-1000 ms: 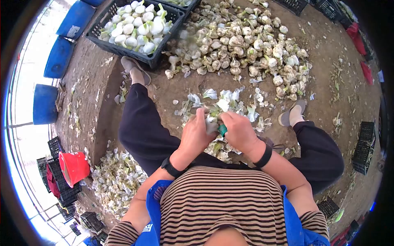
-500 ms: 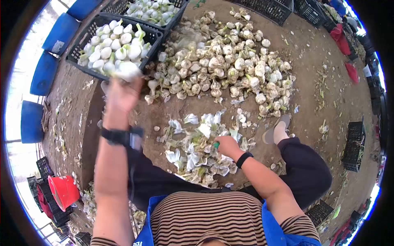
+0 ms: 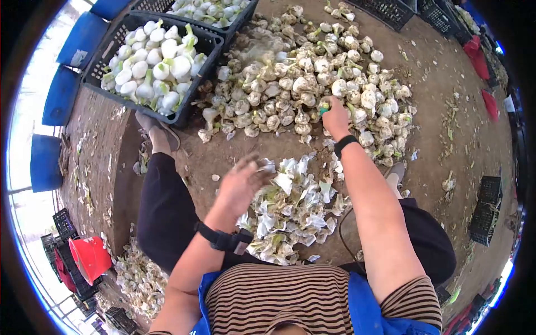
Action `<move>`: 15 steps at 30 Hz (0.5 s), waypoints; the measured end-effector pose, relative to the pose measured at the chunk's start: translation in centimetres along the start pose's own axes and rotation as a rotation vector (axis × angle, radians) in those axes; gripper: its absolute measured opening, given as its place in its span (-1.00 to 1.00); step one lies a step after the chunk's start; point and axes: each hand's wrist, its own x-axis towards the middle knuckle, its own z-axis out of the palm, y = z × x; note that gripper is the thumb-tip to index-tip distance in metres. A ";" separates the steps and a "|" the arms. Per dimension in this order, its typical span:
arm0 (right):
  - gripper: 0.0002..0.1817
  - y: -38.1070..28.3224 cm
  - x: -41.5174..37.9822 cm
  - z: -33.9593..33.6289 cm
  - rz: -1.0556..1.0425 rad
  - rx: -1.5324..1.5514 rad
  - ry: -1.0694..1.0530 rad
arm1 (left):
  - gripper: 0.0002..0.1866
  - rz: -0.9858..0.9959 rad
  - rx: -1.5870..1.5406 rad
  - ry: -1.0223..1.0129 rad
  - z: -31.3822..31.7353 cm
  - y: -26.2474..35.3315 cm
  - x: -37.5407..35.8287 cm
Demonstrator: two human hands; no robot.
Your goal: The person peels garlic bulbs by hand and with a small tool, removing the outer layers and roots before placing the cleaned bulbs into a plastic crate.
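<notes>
My left hand point(image 3: 241, 185) is over the near side of a heap of white and yellowish garlic peelings point(image 3: 296, 204). Its fingers are stretched out, a little blurred, and nothing shows in them. At the near edge of a pile of dirty, unpeeled garlic bulbs point(image 3: 268, 89), my right hand point(image 3: 336, 120) is closed on a small green-handled tool point(image 3: 324, 109). The tool's working end cannot be made out. Clean white garlic bulbs point(image 3: 148, 64) fill a black plastic crate point(image 3: 187, 103) at the upper left.
A second black crate point(image 3: 237, 28) of garlic stands behind the first. Blue barrels point(image 3: 46, 162) line the left side, with a red bucket point(image 3: 90, 259) below them. Another black crate point(image 3: 484, 209) sits at the right. My feet rest on the dirt floor on both sides of the peelings.
My left hand has come back from the crate, where a white garlic bulb was at its fingers, to the peelings. My right hand has moved forward to the garlic pile with the green-handled tool.
</notes>
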 end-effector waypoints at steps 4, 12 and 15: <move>-0.71 -2.1 -8.5 -3.9 -0.228 0.419 -0.406 | -0.54 -0.049 0.101 -0.021 -1.4 -3.7 -1.9; -0.71 -6.6 -25.2 -7.5 0.152 1.265 -0.652 | -0.41 0.042 0.068 -0.268 0.2 -4.9 -8.4; -0.67 -8.8 -28.2 -7.5 0.334 1.296 -0.595 | -0.39 0.343 0.358 -0.194 0.1 -5.9 -9.8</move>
